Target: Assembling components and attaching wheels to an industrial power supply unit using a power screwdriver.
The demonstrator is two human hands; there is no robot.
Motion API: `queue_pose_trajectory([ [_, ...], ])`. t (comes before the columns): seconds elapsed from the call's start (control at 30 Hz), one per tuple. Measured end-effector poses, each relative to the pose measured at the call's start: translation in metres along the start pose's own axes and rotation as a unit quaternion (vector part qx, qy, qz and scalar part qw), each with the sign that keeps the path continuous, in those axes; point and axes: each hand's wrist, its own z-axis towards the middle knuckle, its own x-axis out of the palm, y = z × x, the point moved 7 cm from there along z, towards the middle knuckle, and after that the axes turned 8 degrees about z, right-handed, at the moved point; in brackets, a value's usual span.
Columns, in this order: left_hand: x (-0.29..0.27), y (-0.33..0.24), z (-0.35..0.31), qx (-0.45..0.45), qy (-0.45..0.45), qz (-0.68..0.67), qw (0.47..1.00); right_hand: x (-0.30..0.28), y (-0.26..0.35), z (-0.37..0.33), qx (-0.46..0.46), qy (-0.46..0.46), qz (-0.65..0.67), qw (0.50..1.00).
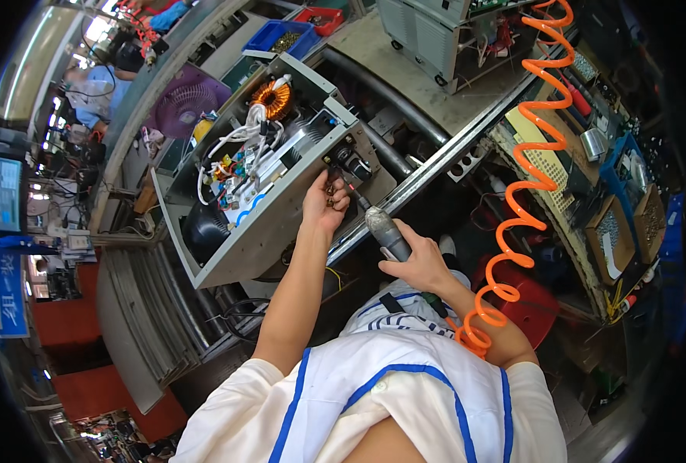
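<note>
My right hand (421, 262) is wrapped round a grey air screwdriver (389, 232), whose thin bit points up and left at the end panel of an open metal case (273, 201). My left hand (326, 202) is at that panel with its fingers curled over small dark brassy pieces that look like screws. Its fingertips are close to the panel and near the bit's tip; whether they touch the panel I cannot tell. A black fitting (353, 163) sits on the panel. Inside the case are a copper-wound coil (272, 100), white cables (252, 127) and circuit parts.
An orange coiled air hose (522, 154) hangs on the right, reaching down beside my right forearm. Rollers (389, 92) and a metal rail (435, 171) run past the case. Farther back stand another grey machine (424, 38) and a blue bin (281, 37). Parts boxes (611, 235) lie at right.
</note>
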Motion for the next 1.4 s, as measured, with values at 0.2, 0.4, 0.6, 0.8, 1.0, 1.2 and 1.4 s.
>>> queue_pose_trajectory([
  [0.2, -0.020, 0.009, -0.006, 0.025, 0.022, -0.012, 0.999, 0.002, -0.006, 0.002, -0.003, -0.004, -0.009, 1.000],
  [0.4, -0.032, 0.012, -0.010, 0.040, 0.005, 0.047, 0.998, 0.010, -0.015, 0.005, 0.055, 0.021, 0.060, 0.996],
  [0.6, -0.017, 0.017, -0.020, 0.026, -0.010, 0.035, 0.999, 0.011, -0.024, 0.006, 0.041, 0.028, 0.088, 0.995],
  [0.8, 0.002, 0.012, -0.026, 0.047, 0.063, 0.077, 0.994, 0.002, 0.004, -0.012, 0.003, 0.035, 0.032, 0.999],
  [1.0, 0.026, 0.001, -0.034, 0.080, 0.102, 0.085, 0.988, -0.004, 0.006, -0.005, -0.021, 0.039, 0.042, 0.998],
  [1.2, 0.018, -0.004, -0.027, 0.072, 0.062, 0.105, 0.990, -0.002, 0.005, 0.001, -0.011, 0.051, 0.083, 0.995],
  [1.4, 0.015, -0.007, -0.020, 0.084, 0.022, 0.113, 0.990, 0.001, 0.009, 0.001, -0.013, 0.047, 0.105, 0.993],
])
